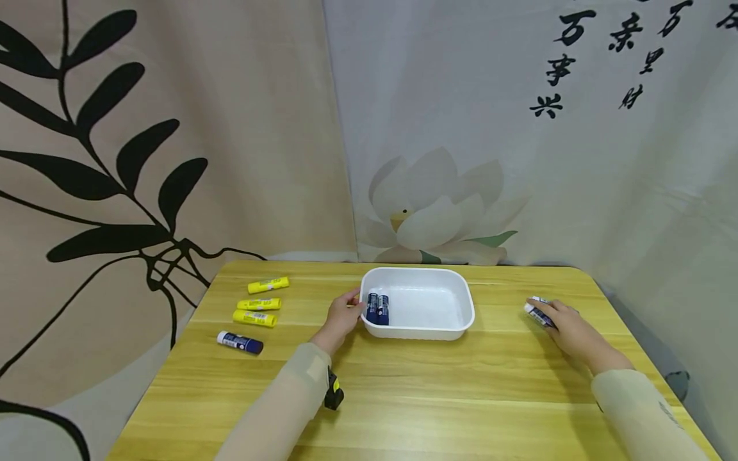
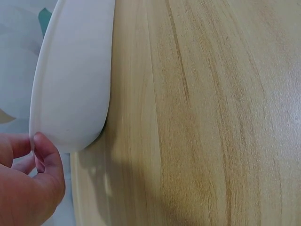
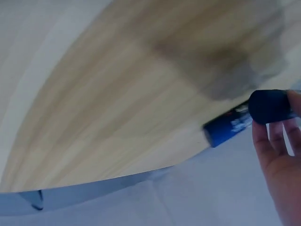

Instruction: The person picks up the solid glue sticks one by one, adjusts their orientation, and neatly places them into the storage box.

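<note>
A white plastic tray (image 1: 415, 333) stands at the back middle, with two navy glue sticks (image 1: 377, 310) side by side at its left end. My left hand (image 1: 343, 317) pinches the tray's left rim between thumb and fingers; the left wrist view shows the tray's outer wall (image 2: 75, 80) beside that hand (image 2: 35, 183). Over at the right, my right hand (image 1: 567, 326) holds a navy-and-white glue stick (image 1: 539, 314). Its round navy end (image 3: 270, 107) faces the right wrist camera. A second navy glue stick (image 3: 225, 128) lies on the table just beyond it, partly covered.
Three yellow glue sticks (image 1: 259, 304) lie at the back left of the wooden table (image 1: 438, 397). In front of them is another navy-and-white glue stick (image 1: 239, 342). A curtain (image 1: 277, 128) hangs behind the table's far edge.
</note>
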`<state>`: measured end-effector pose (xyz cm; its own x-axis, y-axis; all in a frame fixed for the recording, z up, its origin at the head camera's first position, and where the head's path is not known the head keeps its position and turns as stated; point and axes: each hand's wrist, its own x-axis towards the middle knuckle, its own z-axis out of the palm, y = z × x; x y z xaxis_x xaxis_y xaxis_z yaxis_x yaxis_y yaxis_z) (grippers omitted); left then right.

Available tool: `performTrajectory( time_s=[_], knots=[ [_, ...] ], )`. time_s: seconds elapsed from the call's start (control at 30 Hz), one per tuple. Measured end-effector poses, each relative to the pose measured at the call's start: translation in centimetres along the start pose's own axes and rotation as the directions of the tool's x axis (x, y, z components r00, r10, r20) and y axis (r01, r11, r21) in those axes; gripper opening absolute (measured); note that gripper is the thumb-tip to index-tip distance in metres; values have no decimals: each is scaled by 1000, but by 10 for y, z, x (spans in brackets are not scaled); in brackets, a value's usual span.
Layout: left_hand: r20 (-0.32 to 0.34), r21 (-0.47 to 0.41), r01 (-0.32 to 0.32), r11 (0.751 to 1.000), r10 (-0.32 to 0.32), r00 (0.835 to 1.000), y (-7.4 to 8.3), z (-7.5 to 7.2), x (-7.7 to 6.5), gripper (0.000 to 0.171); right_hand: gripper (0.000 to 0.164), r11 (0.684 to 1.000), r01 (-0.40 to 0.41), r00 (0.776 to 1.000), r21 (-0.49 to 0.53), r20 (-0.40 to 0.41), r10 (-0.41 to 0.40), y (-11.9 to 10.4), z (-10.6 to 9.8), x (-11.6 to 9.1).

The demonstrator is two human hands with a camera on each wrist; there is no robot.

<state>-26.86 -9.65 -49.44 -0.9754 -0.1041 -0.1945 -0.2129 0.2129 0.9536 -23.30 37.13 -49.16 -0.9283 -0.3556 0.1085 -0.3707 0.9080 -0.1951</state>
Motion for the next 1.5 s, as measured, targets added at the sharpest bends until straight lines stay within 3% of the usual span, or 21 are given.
performTrajectory(
  time_s=[0.2,0.5,0.6,0.77,0.83,1.0,1.1,1.17,1.27,1.5],
  knots=[
    [-7,-1,6,1000,-6,1000,-1,0,1,43,66,983,-7,998,182,-62,19,-14,-4,8],
    [-7,4,1,1000,-1,1000,-2,1,1,42,68,893,-108,992,437,-8,124,-38,-13,27],
    [-10,4,0,1000,0,1000,-2,1,0,42,70,806,-200,979,556,77,190,-43,-15,31],
    [-13,5,-3,1000,3,1000,-4,1,1,42,74,603,-368,928,708,237,287,-59,-19,38],
    [-13,7,-8,1000,8,1000,-4,1,1,42,76,536,-406,911,740,279,305,-68,-22,42],
    [-8,4,-3,1000,3,1000,-4,1,2,42,79,369,-448,887,814,354,297,-87,-28,55],
    [-3,-2,2,1000,-2,1000,-2,1,2,43,80,295,-453,883,841,379,276,-99,-30,64],
    [-3,-10,-1,1000,1,1000,-2,0,2,43,79,276,-450,886,850,384,261,-109,-30,71],
    [0,-12,-11,1000,11,1000,-2,0,3,43,78,279,-449,888,849,387,250,-126,-29,81],
    [8,-9,-2,1000,2,1000,-2,0,4,42,75,324,-459,886,828,396,243,-161,-15,105]
  ],
)
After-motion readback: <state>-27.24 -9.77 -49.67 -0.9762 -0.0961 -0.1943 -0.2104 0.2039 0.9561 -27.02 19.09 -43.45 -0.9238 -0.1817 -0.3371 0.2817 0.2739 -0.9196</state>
